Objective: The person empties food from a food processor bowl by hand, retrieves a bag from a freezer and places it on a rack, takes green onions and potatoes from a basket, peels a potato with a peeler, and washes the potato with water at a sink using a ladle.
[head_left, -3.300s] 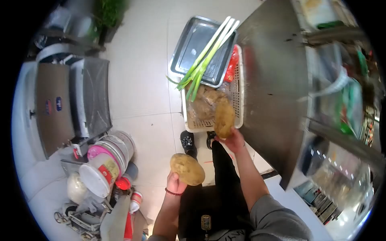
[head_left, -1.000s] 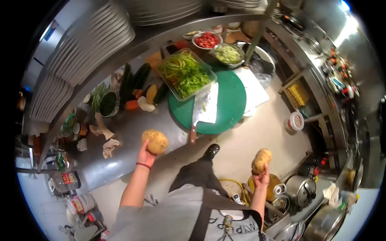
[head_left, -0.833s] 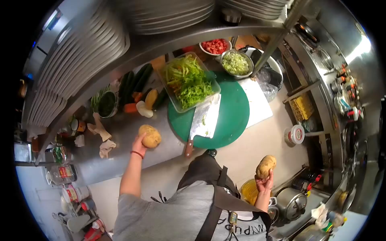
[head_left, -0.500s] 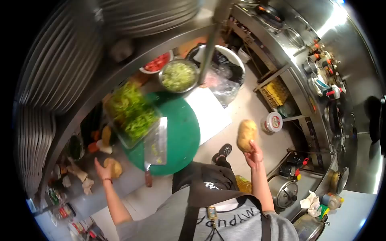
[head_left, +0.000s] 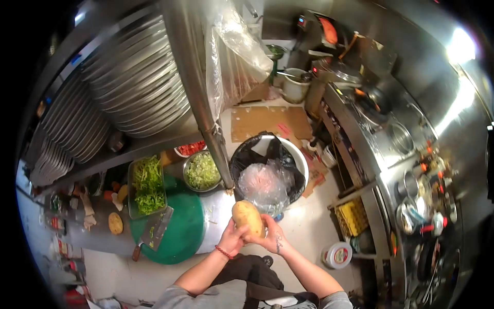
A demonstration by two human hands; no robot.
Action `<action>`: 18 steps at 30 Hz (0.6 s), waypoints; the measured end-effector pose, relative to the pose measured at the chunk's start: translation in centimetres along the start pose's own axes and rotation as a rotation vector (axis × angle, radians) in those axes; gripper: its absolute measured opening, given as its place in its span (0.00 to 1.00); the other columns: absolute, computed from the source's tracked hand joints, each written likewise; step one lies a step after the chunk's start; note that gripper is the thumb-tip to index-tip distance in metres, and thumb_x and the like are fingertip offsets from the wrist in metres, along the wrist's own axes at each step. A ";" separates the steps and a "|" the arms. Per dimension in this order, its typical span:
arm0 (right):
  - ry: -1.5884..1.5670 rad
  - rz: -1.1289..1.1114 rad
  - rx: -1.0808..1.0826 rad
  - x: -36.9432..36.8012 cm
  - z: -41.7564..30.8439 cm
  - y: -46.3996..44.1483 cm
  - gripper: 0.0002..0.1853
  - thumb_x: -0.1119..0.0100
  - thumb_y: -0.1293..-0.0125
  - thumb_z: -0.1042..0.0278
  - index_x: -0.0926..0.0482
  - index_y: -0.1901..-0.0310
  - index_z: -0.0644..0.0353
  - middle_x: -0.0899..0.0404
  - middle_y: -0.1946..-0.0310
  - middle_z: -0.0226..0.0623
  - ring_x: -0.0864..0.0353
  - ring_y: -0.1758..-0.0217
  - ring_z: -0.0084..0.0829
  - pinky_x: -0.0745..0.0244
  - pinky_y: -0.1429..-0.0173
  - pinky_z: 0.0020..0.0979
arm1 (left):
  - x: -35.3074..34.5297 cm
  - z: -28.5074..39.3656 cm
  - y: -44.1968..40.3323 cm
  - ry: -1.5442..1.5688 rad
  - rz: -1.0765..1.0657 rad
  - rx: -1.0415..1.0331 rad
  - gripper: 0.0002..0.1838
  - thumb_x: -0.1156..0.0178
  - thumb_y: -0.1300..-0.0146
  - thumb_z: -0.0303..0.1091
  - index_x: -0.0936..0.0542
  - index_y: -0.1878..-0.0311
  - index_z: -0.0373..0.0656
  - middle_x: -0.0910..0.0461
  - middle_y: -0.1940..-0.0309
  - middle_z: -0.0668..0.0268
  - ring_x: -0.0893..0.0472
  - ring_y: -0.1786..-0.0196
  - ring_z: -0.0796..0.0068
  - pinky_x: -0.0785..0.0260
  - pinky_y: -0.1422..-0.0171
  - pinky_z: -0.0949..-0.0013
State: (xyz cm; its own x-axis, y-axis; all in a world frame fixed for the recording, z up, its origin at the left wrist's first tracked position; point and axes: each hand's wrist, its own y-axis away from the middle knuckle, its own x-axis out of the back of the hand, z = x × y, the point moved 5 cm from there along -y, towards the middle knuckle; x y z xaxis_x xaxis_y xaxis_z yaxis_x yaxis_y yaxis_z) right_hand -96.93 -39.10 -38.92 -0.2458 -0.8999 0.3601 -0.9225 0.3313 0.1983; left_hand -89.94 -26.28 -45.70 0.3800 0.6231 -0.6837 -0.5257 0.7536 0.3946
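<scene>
A large potato (head_left: 248, 216) is held up between my two hands in front of my body. My left hand (head_left: 234, 239), with a red bead bracelet at its wrist, has its fingers closed around the near left side. On the other side, my right hand (head_left: 267, 236) grips the same potato; some of its fingers are hidden behind it. Another potato (head_left: 116, 223) lies on the counter at the left. Between them is a round green cutting board (head_left: 180, 229) with a cleaver (head_left: 157, 226) lying on it.
A clear container of leafy greens (head_left: 148, 185) overlaps the board's far edge, beside a metal bowl of chopped vegetable (head_left: 203, 172). Past my hands stands a bin lined with a black bag (head_left: 239, 162). A metal post (head_left: 198, 77) rises near the bowl; stoves (head_left: 360, 129) line the right.
My left hand has left the potato on the counter and joined my right hand on the held potato. The right hand came inward, and the view turned toward the bin.
</scene>
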 end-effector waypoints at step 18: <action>0.211 0.214 0.925 24.3 -41.4 -30.4 0.37 0.36 0.43 0.56 0.38 0.38 0.70 0.26 0.49 0.48 0.25 0.49 0.31 0.31 0.45 0.30 | -9.4 -4.3 -11.9 0.382 -0.066 -0.228 0.39 0.36 0.47 0.29 0.45 0.33 0.42 0.34 0.41 0.61 0.32 0.37 0.63 0.37 0.35 0.54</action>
State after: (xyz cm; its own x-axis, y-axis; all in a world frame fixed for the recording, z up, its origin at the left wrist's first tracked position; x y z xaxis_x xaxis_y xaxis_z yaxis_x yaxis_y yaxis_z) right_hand -62.51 -59.25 1.54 -0.4606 -0.7475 0.4787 -0.7561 0.0479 -0.6527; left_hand -90.54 -42.05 -46.66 0.1323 0.4208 -0.8975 -0.6802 0.6972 0.2266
